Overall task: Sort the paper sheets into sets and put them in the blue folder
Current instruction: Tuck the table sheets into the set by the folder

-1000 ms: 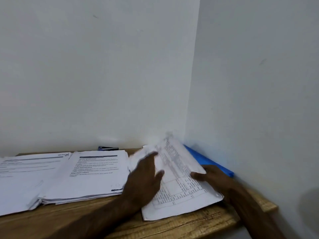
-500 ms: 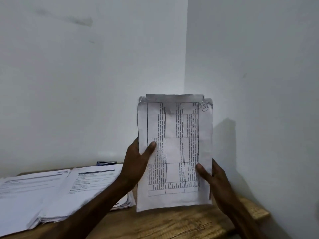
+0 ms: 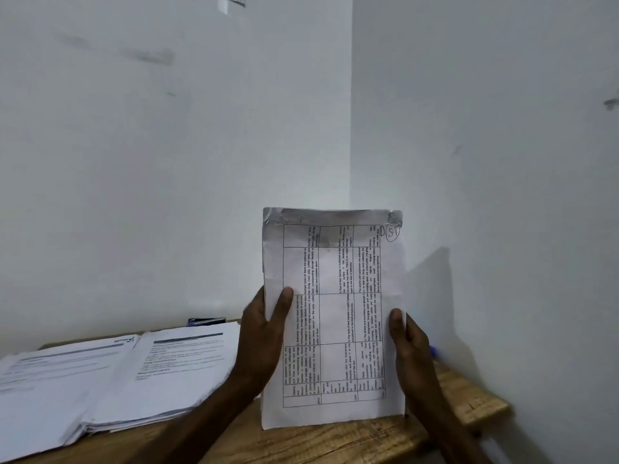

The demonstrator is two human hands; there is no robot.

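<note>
Nearest is the brown wooden table [image 3: 335, 445], rough grain. Over its near-right part a thin sheaf of white printed paper sheets [image 3: 335, 329] stands upright, its gridded text turned sideways and "S-1" circled in pen at top right. Btm edge is at or just over the wood; can't tell if touching. The left hand [image 3: 261, 339] clasps the sheaf's left long edge, thumb on the front, fingers behind. The right hand [image 3: 413, 349] clasps the right long edge, thumb on the front too. Both grips sit in the lower half. Handling, prob.: v. light, limp, sheets slide on each other, so hold both long edges & tap to square. A low one-handed grip would let the top flop. Top corners are creased & dog-eared, likely to tear, so don't pinch there. Left of the hands, two flat stacks of white printed paper [image 3: 167, 373] lie side by side. Just behind the right hand, by the right wall, a sliver of the blue plastic folder [image 3: 433, 350] shows; rest hidden. Farther, left of centre, a small dark object [image 3: 206, 320] sits at the foot of the white back wall [image 3: 134, 162]; can't tell what it is.
</note>
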